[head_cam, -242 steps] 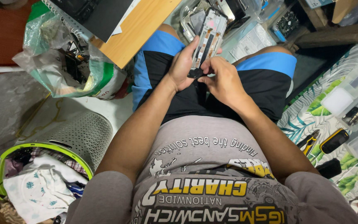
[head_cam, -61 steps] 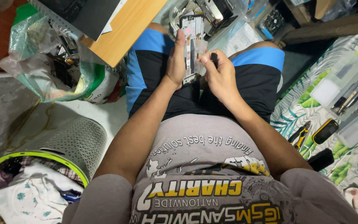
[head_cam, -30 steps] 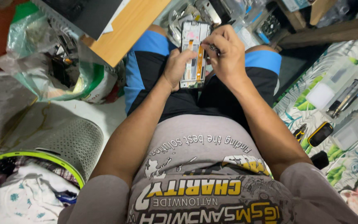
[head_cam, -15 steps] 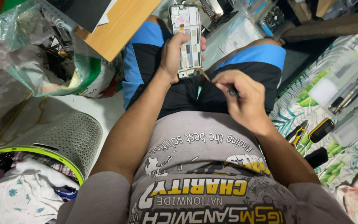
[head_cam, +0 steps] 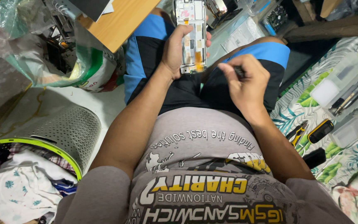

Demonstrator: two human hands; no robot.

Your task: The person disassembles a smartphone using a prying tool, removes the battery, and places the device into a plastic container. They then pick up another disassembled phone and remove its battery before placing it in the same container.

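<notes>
Left hand (head_cam: 175, 49) fingers wrapped round opened phone (head_cam: 191, 35), held upright above lap. Right hand (head_cam: 245, 83) just right of phone, fingers pinched on small dark tool (head_cam: 239, 71).

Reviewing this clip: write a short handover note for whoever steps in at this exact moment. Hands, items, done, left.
Left hand: gripping an opened phone frame upright over the lap, inner side toward the camera.
Right hand: pinching a small dark tool, clear of the frame, to its right.
Nearby: clear tray of tools on the leaf-print cloth at right.
Done: the phone's back is off, internals exposed.
Left: the tool is not yet on the frame; which part gets worked on cannot be told.
</notes>
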